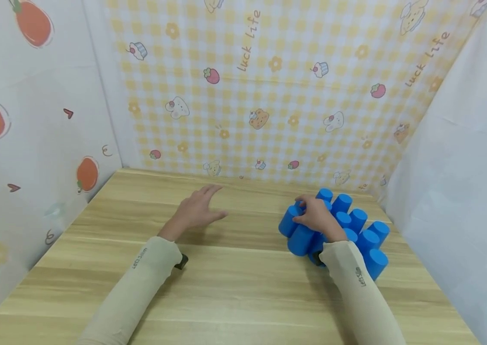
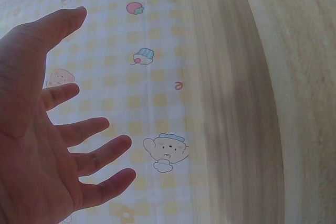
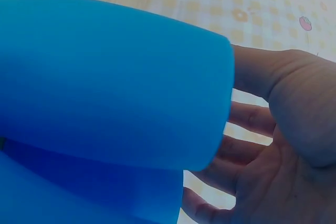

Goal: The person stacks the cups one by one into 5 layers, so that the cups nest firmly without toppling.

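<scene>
My left hand (image 1: pixel 197 209) hovers over the left half of the wooden table, holding nothing, its thumb and fingers spread apart. In the left wrist view the same hand (image 2: pixel 47 124) has its palm and spread fingers in sight. Upside-down blue cups (image 1: pixel 368 239) stand packed together on the right. At the left back of this group is my right hand (image 1: pixel 316 213), thumb and index finger about a cup (image 1: pixel 290 222). The right wrist view has a big blue cup (image 3: pixel 115 77) in front of the right hand (image 3: pixel 283 135), hiding the fingertips, so contact is unclear.
The wooden table (image 1: pixel 226 292) reaches back to a yellow checked cloth (image 1: pixel 235 134) hung behind it. A white cloth with orange fruit prints (image 1: pixel 32 120) hangs on the left, a plain white sheet (image 1: pixel 463 167) on the right.
</scene>
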### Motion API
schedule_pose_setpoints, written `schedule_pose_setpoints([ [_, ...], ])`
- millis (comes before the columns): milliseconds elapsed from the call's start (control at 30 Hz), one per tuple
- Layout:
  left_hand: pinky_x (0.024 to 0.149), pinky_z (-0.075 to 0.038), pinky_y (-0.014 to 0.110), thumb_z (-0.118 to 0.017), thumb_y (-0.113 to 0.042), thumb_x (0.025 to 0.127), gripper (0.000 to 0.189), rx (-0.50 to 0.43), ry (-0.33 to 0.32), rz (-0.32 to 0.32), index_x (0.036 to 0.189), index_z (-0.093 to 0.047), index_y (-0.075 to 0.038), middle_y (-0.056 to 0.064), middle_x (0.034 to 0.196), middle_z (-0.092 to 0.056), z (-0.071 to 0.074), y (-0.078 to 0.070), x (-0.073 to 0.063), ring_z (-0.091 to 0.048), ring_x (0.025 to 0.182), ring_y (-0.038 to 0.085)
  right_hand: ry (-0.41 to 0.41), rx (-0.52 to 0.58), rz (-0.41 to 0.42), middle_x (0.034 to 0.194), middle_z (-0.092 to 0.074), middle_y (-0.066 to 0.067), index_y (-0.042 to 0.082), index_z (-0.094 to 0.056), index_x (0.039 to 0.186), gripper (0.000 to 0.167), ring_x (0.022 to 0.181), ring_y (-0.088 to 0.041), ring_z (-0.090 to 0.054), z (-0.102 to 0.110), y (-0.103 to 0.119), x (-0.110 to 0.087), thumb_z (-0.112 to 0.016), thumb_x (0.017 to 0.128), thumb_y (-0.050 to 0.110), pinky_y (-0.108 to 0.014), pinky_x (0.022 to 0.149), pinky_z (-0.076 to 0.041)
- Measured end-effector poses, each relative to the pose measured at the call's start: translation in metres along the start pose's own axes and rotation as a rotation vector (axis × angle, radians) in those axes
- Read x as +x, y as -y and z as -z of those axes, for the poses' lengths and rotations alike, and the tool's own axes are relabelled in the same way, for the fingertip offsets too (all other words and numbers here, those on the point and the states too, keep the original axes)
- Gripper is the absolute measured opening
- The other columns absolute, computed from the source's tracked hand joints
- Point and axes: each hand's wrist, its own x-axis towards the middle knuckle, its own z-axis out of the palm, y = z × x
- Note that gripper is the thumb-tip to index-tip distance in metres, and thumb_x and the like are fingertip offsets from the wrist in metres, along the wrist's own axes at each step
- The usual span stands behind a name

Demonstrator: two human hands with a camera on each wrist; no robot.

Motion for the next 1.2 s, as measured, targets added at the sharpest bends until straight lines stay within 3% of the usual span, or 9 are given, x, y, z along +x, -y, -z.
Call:
schedule_pose_setpoints([
  [333, 0.082, -0.049, 0.066, -0.067, -0.053, 0.09, 0.082, -0.036, 0.018, 0.003, 0.155, -0.03, -0.019, 0.015, 0.157, -0.033, 0.001, 0.003, -0.003, -0.045, 0.129, 0.046, -0.006, 0.019, 0.022, 0.124, -0.063, -0.026, -0.004, -0.055, 0.133, 0.052, 0.113, -0.042, -0.062, -0.004, 0.005, 0.006, -0.075, 0.09, 0.017, -0.055, 0.093, -0.051],
  [567, 0.085, -0.049, 0.065, -0.067, -0.054, 0.089, 0.084, -0.035, 0.048, 0.034, 0.156, -0.028, -0.021, 0.014, 0.158, -0.032, -0.003, 0.008, -0.002, -0.044, 0.131, 0.044, 0.02, 0.075, -0.002, 0.126, -0.062, -0.023, -0.001, -0.054, 0.136, 0.054, 0.106, -0.037, -0.065, -0.008, 0.02, 0.012, -0.075, 0.089, 0.018, -0.05, 0.088, -0.055],
  [767, 0.089, -0.045, 0.07, -0.069, -0.051, 0.089, 0.083, -0.063, 0.038, 0.041, 0.155, -0.03, -0.02, 0.015, 0.157, -0.033, -0.001, 0.01, -0.002, -0.042, 0.133, 0.044, 0.03, 0.087, -0.015, 0.128, -0.061, -0.02, 0.004, -0.054, 0.137, 0.055, 0.111, -0.035, -0.062, -0.008, 0.037, 0.021, -0.075, 0.09, 0.02, -0.048, 0.087, -0.056],
  [1033, 0.092, -0.043, 0.07, -0.068, -0.053, 0.089, 0.081, -0.092, 0.012, 0.051, 0.154, -0.033, -0.019, 0.014, 0.157, -0.035, -0.001, 0.01, -0.001, -0.041, 0.135, 0.044, 0.009, 0.1, 0.023, 0.128, -0.063, -0.018, 0.004, -0.055, 0.135, 0.054, 0.114, -0.034, -0.062, -0.012, 0.061, 0.044, -0.076, 0.089, 0.022, -0.048, 0.089, -0.055],
  [1200, 0.096, -0.042, 0.067, -0.067, -0.052, 0.089, 0.08, -0.125, 0.04, 0.054, 0.153, -0.035, -0.018, 0.012, 0.157, -0.035, -0.004, 0.007, 0.001, -0.038, 0.138, 0.041, 0.014, 0.11, 0.032, 0.127, -0.063, -0.018, 0.004, -0.056, 0.134, 0.054, 0.111, -0.033, -0.063, -0.018, 0.078, 0.063, -0.076, 0.089, 0.024, -0.046, 0.089, -0.055],
])
